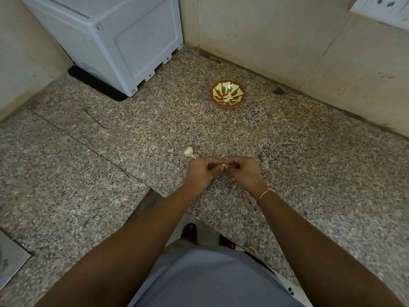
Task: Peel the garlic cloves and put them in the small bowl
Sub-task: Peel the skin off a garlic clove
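Left to right: white appliance (124, 38) sits at the back left of the speckled granite bench (309, 162), top cut off by the frame edge; can't tell what it is. Garlic bulb (188, 152) lies on the bench just beyond the left hand (200, 171), touching or nearly touching the knuckles (stem end hidden behind the hand, so contact is unclear); its long axis runs diagonally, round end up-left, stem pointing down-right toward the hand. Left-hand grip: fingers curled in, pinching a garlic clove (223, 166) together with the right hand (244, 172). Only a small white sliver of the clove shows between the two hands, rest is covered by fingers, so its orientation and whether any skin is off can't be read. Right-hand grip: also curled, fingertips closed on the same clove; red-and-white thread band (264, 194) on that wrist. Both hands held just above the bench near its front edge. Small bowl (227, 93), red-brown rim with yellow-green pattern inside, stands upright well beyond the hands, near the back wall; something pale at its bottom could be pattern or cloves, too small to tell. Dark spot (278, 91) on the bench right of the bowl, unidentifiable. Switch plate (385, 9) top right, cropped.
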